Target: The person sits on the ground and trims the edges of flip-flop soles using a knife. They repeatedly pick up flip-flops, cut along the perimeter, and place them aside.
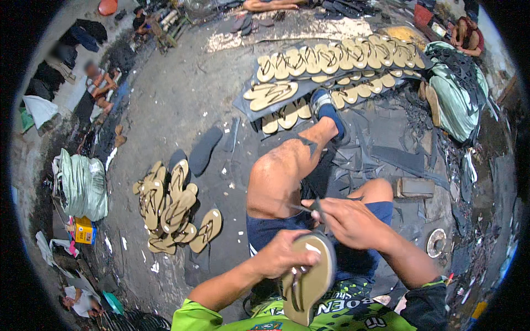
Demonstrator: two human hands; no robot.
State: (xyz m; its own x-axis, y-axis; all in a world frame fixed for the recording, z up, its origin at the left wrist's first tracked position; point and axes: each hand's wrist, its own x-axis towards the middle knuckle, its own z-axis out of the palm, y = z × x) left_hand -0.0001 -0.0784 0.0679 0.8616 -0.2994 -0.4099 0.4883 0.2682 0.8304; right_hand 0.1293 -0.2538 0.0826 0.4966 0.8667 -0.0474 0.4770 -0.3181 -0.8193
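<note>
Over my lap, my left hand (284, 256) grips a tan flip-flop (316, 276) with dark straps by its edge, thumb across the footbed. The sole is tilted, its rounded toe end pointing away from me. Just beyond that end, my right hand (353, 222) is closed around a knife (300, 207) whose thin grey blade is blurred and points left. A dark strip (323, 214) hangs beside the right fingers; whether it is attached to anything I cannot tell. The blade and the flip-flop appear apart.
To the left lies a loose pile of tan flip-flops (175, 212), near a dark sole (206, 150). Ahead, rows of flip-flops (337, 58) lie on dark sheets beyond my foot. Rubber scraps (406, 160), a block (415, 188) and a metal ring (436, 243) are rightward. Other people sit farther off.
</note>
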